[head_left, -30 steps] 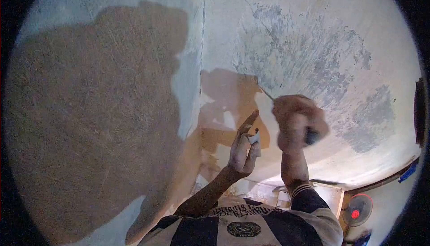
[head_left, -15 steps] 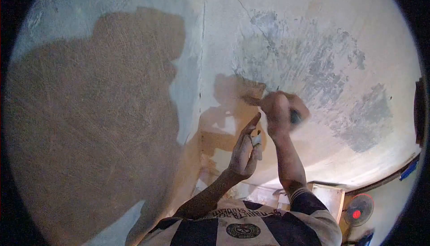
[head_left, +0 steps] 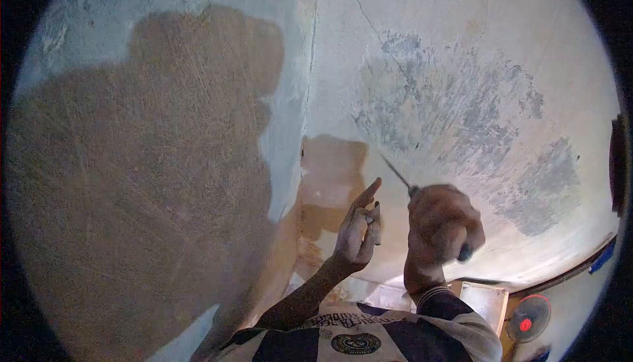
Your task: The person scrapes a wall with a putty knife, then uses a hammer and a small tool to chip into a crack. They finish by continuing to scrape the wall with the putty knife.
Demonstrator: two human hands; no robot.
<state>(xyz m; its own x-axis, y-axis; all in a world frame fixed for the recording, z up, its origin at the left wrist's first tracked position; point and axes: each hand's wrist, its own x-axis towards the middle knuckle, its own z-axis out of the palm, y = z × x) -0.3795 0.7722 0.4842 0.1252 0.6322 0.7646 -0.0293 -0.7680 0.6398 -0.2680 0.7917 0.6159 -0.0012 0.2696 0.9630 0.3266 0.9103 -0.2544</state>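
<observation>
My right hand is closed around the dark handle of a thin-bladed tool. The blade points up and left across the pale wall; whether its tip touches the wall cannot be told. Left of it, my left hand is raised with one finger stretched out and the others curled. A small dark-tipped thing shows at the curled fingers, too small to make out. Above the hands, the wall has rough grey patches and a thin crack.
A wall corner runs upward left of the hands. Large shadows cover the left wall. At the lower right are a fan with a red centre and a pale wooden-edged panel. The striped shirt fills the bottom edge.
My right hand has moved down and right from its position half a second ago, away from my left hand. The tool's blade shows more clearly. My left hand has shifted slightly lower.
</observation>
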